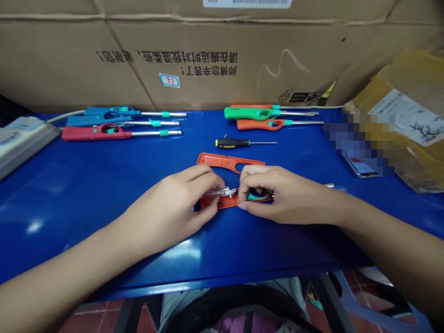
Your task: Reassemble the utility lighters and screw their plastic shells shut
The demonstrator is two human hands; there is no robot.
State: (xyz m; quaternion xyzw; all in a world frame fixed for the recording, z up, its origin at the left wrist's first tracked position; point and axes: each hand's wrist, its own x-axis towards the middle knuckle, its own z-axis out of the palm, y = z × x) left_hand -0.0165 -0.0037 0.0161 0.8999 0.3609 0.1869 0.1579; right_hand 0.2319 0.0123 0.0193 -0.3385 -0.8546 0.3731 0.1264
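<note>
An opened orange lighter half (pixel 227 202) lies on the blue table, its inside facing up, with a green trigger piece (pixel 255 197) and a metal rod in it. My left hand (pixel 187 199) is closed on a clear fuel tank (pixel 220 192) over the left part of this half. My right hand (pixel 274 194) pinches at the shell's middle beside the green piece; what its fingertips hold is too small to make out. The other orange shell half (pixel 222 160), with an oval hole, lies just beyond both hands. Farther back rests a black and yellow screwdriver (pixel 232 143).
Blue lighters (pixel 100 121) and a red lighter (pixel 93 133) lie back left, beside a white power strip (pixel 26 134). Green (pixel 243 113) and orange lighters (pixel 253 125) lie back right. A large carton (pixel 138 60) stands behind; a taped box (pixel 405 115) and a phone (pixel 362 166) sit right.
</note>
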